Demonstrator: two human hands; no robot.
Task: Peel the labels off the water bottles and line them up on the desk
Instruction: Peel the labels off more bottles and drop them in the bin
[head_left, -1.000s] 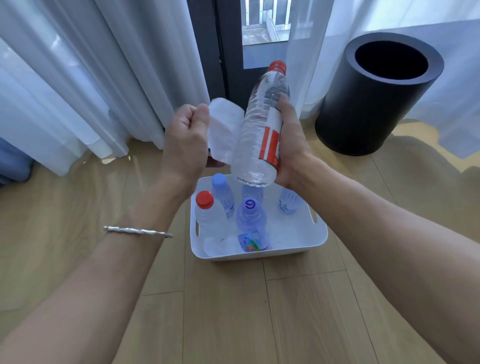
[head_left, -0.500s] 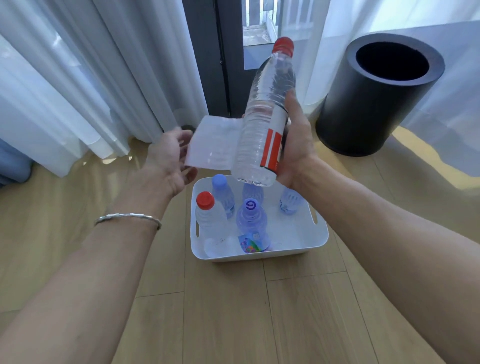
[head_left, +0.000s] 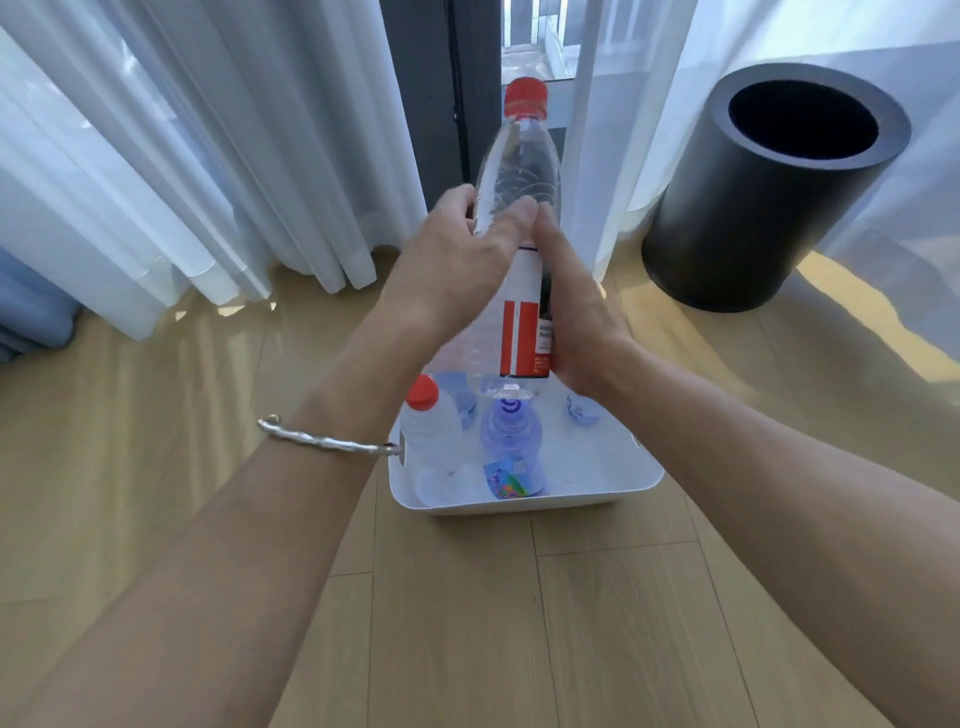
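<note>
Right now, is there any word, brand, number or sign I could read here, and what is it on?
"9": a single curled mark, numeral or logo unclear, on the purple cap in the white bin.
The held bottle has a label of red and white blocks with dark small print, too blurred to read.
The colourful label in the bin: too blurred.
No other text shows.

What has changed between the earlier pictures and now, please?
The left hand, which was pulling the loose flap out to the left, has moved right and now grips the bottle above the label. The flap no longer shows. The right hand still holds the bottle over the white bin; the other bottles in it have not moved.
</note>
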